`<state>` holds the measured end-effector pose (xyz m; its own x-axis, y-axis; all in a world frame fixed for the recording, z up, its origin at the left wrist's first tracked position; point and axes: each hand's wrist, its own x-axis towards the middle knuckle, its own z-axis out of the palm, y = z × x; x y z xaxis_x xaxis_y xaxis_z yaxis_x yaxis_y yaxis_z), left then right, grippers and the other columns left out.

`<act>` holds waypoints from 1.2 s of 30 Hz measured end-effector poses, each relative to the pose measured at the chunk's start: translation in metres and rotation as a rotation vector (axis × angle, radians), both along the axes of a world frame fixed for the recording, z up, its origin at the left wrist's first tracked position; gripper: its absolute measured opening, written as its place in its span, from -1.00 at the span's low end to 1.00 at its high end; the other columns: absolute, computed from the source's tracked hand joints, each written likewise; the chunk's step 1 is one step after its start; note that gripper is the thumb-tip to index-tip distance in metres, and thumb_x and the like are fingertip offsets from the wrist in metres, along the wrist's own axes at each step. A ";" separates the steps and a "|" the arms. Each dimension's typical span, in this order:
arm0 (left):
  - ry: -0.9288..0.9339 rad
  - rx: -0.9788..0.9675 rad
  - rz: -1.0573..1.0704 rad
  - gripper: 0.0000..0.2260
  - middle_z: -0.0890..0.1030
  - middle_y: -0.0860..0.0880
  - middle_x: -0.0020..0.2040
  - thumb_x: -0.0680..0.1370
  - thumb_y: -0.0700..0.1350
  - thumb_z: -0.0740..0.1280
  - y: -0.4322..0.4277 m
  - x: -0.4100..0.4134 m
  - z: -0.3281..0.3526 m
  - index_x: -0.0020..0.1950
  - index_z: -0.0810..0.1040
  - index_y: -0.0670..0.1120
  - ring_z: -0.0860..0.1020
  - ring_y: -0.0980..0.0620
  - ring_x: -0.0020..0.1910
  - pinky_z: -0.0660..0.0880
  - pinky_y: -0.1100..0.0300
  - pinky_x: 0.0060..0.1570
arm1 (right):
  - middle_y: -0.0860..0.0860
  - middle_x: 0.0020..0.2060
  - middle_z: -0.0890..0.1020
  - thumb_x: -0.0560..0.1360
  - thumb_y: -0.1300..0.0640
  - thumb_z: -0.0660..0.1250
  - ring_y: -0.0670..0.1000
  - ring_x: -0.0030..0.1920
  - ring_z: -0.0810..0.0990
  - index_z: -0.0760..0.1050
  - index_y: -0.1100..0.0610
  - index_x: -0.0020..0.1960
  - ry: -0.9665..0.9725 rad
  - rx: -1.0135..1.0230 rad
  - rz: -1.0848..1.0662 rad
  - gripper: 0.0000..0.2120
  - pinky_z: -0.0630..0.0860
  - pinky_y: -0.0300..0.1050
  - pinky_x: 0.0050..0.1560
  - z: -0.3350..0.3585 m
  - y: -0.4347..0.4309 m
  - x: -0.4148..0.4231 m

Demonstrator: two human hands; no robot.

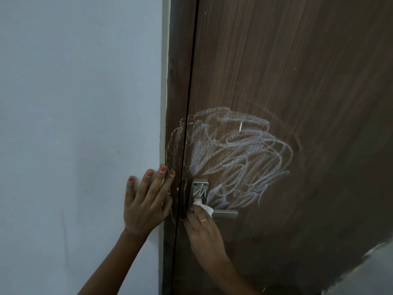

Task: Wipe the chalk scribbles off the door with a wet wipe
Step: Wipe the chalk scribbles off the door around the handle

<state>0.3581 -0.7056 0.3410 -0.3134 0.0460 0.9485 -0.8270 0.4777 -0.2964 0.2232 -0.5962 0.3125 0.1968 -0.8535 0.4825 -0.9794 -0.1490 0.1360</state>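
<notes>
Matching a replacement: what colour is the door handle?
The door handle is silver-grey; head view.

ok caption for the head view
Right hand holds a wet wipe at the door handle below chalk scribbles; left hand flat on the wall.

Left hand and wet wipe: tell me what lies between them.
Head view: the brown door frame, chalk-streaked, and the dark gap at the door's edge separate the left hand from the wet wipe that the right hand pinches.
</notes>
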 end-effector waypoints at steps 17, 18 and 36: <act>0.007 0.004 -0.010 -0.52 0.08 -0.10 0.53 0.59 -0.08 0.10 -0.002 0.000 -0.001 0.51 0.16 -0.10 0.03 -0.08 0.51 -0.06 -0.08 0.46 | 0.03 -0.06 0.69 0.42 0.25 0.19 -0.01 0.11 0.60 0.67 0.14 -0.12 0.117 -0.221 0.147 -0.73 0.44 -0.08 0.26 -0.011 -0.004 -0.024; 0.008 0.005 -0.012 -0.52 0.08 -0.09 0.53 0.59 -0.09 0.10 -0.001 0.000 -0.001 0.51 0.16 -0.10 0.03 -0.07 0.51 -0.06 -0.08 0.46 | 0.05 -0.07 0.69 0.42 0.26 0.20 0.01 0.12 0.59 0.66 0.17 -0.11 0.092 -0.250 0.145 -0.75 0.44 -0.08 0.26 -0.013 0.000 -0.028; 0.003 0.005 -0.010 -0.50 0.07 -0.10 0.53 0.58 -0.08 0.11 -0.001 0.000 -0.001 0.52 0.14 -0.09 0.02 -0.07 0.51 -0.07 -0.08 0.45 | 0.08 -0.11 0.69 0.24 0.30 0.48 0.07 0.03 0.62 0.66 0.20 -0.10 -0.301 -0.367 0.029 -0.77 0.51 -0.04 0.11 -0.007 -0.001 -0.009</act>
<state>0.3579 -0.7069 0.3396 -0.3104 0.0447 0.9496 -0.8232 0.4869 -0.2920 0.2137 -0.5970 0.3055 0.0232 -0.6120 0.7905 -0.9795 -0.1721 -0.1045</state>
